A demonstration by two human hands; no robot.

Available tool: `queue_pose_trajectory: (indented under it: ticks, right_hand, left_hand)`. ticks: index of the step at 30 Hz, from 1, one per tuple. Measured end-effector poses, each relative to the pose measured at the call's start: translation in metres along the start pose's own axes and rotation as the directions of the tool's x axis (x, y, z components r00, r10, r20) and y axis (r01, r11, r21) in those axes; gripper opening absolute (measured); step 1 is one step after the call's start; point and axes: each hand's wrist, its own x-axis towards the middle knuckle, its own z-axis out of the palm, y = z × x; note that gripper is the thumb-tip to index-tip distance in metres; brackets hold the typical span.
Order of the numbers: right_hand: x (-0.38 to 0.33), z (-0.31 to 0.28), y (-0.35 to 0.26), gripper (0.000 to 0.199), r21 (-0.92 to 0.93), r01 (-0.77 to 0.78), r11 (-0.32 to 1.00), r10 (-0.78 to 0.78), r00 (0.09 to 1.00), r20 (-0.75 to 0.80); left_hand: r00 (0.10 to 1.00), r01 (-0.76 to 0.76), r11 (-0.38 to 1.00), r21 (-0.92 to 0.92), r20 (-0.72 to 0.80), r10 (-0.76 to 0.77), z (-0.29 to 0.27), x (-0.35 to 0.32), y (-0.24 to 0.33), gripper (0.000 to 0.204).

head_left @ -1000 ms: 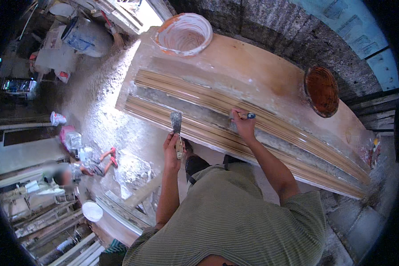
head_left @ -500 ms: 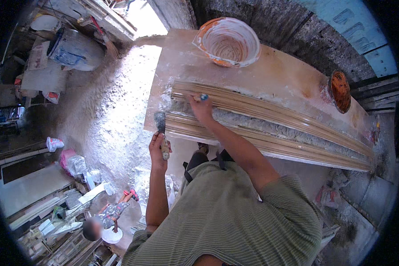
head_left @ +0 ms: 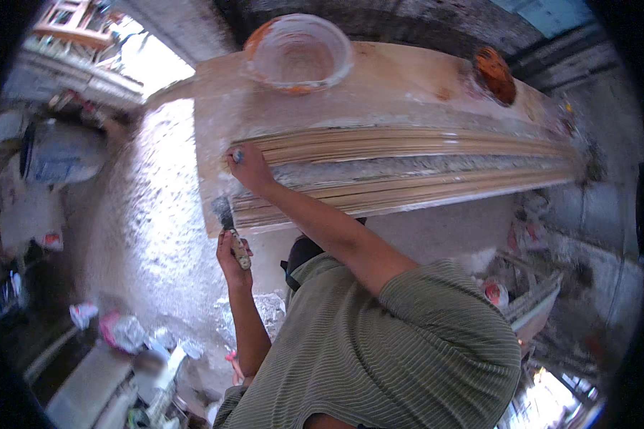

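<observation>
My left hand (head_left: 234, 259) is closed around the handle of a putty knife (head_left: 223, 211); its grey, caked blade points away from me, beside the near strips' left end. My right hand (head_left: 250, 170) is closed on a small thing with a blue-and-white end (head_left: 237, 154); the rest of it is hidden in my fingers. That hand is at the left end of the far row of brown grooved wooden mouldings (head_left: 379, 145). A near row of mouldings (head_left: 408, 189) runs alongside, with a grey, crusted strip of board between the rows.
The mouldings lie on a pale board table (head_left: 215, 107). On its far side stand a white-smeared orange basin (head_left: 299, 53) and an orange-stained container (head_left: 495, 77). A bluish drum (head_left: 64, 154) stands at left. Plastic bags (head_left: 125, 332) lie on the floor, lower left, near a partly visible person.
My right hand has moved left to the far mouldings' end. The view has shifted, so the table sits further left. My left hand still holds the putty knife.
</observation>
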Motion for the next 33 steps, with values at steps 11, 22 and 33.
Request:
queue_pose_trajectory:
  ticks: [11, 22, 33]
  right_hand:
    - [-0.012, -0.341, 0.177, 0.011, -0.208, -0.296, 0.932, 0.213, 0.914, -0.344]
    - [0.007, -0.565, 0.274, 0.017, -0.734, -0.193, 0.651, 0.167, 0.98, -0.11]
    - [0.011, -0.561, 0.283, 0.024, 0.053, -0.185, 0.981, 0.188, 0.981, -0.052]
  left_hand:
    - [0.979, -0.046, 0.999, 0.016, 0.202, 0.042, 0.091, 0.018, -0.016, 0.019]
    - [0.993, -0.096, 0.995, -0.042, 0.062, 0.098, 0.206, -0.059, -0.133, 0.016]
    - [0.985, -0.083, 0.996, 0.021, 0.155, 0.079, 0.422, -0.201, -0.262, 0.024]
